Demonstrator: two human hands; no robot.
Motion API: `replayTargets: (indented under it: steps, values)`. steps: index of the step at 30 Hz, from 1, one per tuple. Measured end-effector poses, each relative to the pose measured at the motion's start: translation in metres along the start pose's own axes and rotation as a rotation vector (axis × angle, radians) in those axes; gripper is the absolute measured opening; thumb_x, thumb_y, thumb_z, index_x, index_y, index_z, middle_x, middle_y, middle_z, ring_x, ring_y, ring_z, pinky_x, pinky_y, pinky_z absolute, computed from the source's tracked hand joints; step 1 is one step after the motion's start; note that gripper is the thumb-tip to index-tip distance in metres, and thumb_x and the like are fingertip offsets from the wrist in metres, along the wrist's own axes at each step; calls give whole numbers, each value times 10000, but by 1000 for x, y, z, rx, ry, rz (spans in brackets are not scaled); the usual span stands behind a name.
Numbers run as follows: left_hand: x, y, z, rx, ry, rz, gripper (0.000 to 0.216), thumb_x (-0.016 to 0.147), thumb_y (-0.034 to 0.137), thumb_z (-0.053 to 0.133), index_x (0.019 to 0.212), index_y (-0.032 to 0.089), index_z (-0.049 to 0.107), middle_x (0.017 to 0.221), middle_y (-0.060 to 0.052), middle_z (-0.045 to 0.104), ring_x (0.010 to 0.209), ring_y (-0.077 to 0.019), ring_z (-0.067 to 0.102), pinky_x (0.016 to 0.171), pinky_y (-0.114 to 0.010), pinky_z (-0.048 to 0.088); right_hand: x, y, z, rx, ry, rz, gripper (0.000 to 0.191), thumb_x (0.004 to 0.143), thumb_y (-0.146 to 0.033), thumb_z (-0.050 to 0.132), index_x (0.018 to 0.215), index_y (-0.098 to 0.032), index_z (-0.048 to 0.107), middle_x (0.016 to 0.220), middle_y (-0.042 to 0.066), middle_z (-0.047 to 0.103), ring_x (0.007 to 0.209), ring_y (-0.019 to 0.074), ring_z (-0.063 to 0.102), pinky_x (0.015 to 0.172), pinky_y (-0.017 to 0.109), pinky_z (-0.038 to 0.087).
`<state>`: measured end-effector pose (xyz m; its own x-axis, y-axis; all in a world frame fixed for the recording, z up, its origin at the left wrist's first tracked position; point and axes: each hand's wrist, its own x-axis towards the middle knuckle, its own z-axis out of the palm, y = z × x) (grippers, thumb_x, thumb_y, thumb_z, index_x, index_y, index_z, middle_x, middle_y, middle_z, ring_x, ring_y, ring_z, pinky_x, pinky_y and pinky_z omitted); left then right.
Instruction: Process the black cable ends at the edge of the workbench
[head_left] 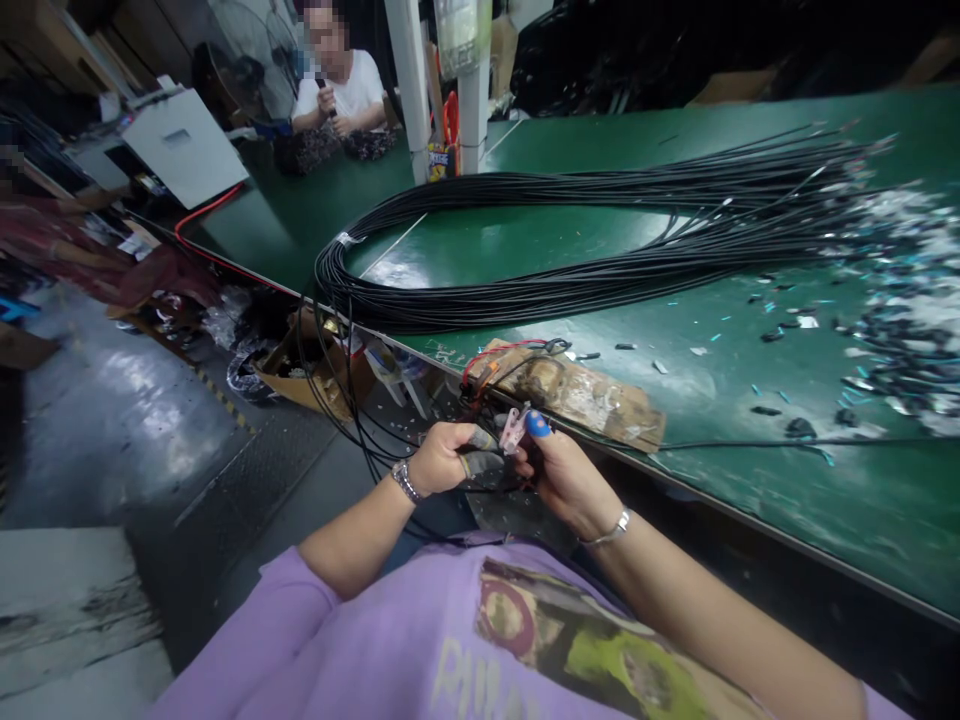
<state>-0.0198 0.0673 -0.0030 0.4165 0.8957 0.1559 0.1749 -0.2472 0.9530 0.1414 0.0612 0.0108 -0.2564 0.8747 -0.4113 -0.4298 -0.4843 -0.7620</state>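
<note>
My left hand (446,458), with grey coverings on its thumb and finger, is closed in front of the bench edge. Black cable (367,445) hangs from the bench and runs to this hand, which appears to grip it; the gripped part is mostly hidden. Touching its fingertips is a small pale pink plastic piece (513,431), perhaps a hand stripper. My right hand (570,478) pinches that piece between a blue-covered thumb and its fingers. Just beyond both hands, a worn wooden board (592,400) is fixed at the bench edge.
A long coil of black cables (480,305) lies across the green bench (720,350). Cut scraps (911,310) are heaped at right. Below the bench stands a cardboard box (322,385). A white post (472,110) rises behind the coil; a co-worker (360,90) sits beyond.
</note>
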Motion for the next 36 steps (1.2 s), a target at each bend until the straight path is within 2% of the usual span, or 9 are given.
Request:
replayTargets:
  steps: [8, 12, 18, 22, 24, 26, 29, 32, 36]
  values:
    - [-9, 5, -6, 97, -36, 128, 352, 733, 474, 631, 660, 129, 641, 592, -41, 632, 540, -107, 568, 543, -194, 455, -6, 12, -13, -3, -45, 112, 508, 581, -675, 647, 613, -181, 537, 488, -39, 448, 399, 56, 261, 370, 203, 158]
    - [-25, 9, -2, 322, 75, 262, 263, 783, 378, 602, 674, 141, 638, 570, -32, 632, 505, -93, 555, 509, -181, 416, -19, 18, -19, -61, -114, 228, 544, 609, -700, 605, 632, -157, 596, 442, -64, 354, 379, 49, 220, 365, 206, 147]
    - [-50, 8, 10, 773, 126, 243, 245, 815, 304, 501, 643, 176, 619, 527, -14, 580, 494, -101, 524, 512, -213, 379, -35, 19, -16, -349, -159, 53, 469, 621, -629, 658, 640, -168, 579, 468, -52, 413, 449, 72, 296, 407, 214, 225]
    - [-57, 6, 17, 886, 128, 256, 218, 800, 246, 477, 645, 175, 615, 513, -14, 556, 478, -103, 500, 499, -223, 361, -36, 18, -9, -525, -126, -51, 426, 562, -550, 732, 607, -180, 526, 577, -38, 485, 546, 94, 382, 521, 239, 351]
    - [-58, 7, 19, 844, 157, 205, 206, 795, 246, 487, 649, 174, 614, 521, -15, 566, 486, -103, 503, 502, -221, 365, -36, 20, -7, -527, -105, -86, 411, 571, -536, 728, 615, -184, 521, 588, -41, 476, 557, 97, 382, 538, 244, 361]
    - [-59, 8, 22, 704, 192, 81, 181, 787, 269, 525, 661, 172, 611, 544, -12, 586, 504, -100, 511, 512, -214, 379, -37, 24, -7, -488, -98, -90, 384, 601, -522, 710, 639, -189, 522, 569, -53, 445, 530, 91, 353, 514, 239, 345]
    - [-60, 9, 29, 338, 205, -137, 181, 768, 318, 585, 675, 162, 588, 599, -7, 610, 543, -91, 527, 528, -198, 409, -38, 28, -10, -454, -100, -88, 345, 646, -506, 678, 644, -196, 527, 543, -59, 425, 497, 87, 331, 490, 237, 328]
    - [-59, 10, 34, 2, 187, -352, 250, 744, 391, 608, 682, 156, 549, 562, 17, 572, 474, -70, 491, 455, -179, 389, -42, 26, -11, -582, -122, -195, 298, 680, -469, 658, 608, -197, 560, 563, -26, 496, 531, 115, 404, 528, 257, 368]
    - [-54, 14, 34, -215, 235, -577, 323, 691, 462, 625, 699, 159, 512, 489, 57, 505, 350, -41, 400, 348, -157, 294, -47, 20, -10, -843, -340, -391, 216, 735, -381, 625, 603, -211, 611, 600, 10, 569, 583, 148, 480, 586, 276, 406]
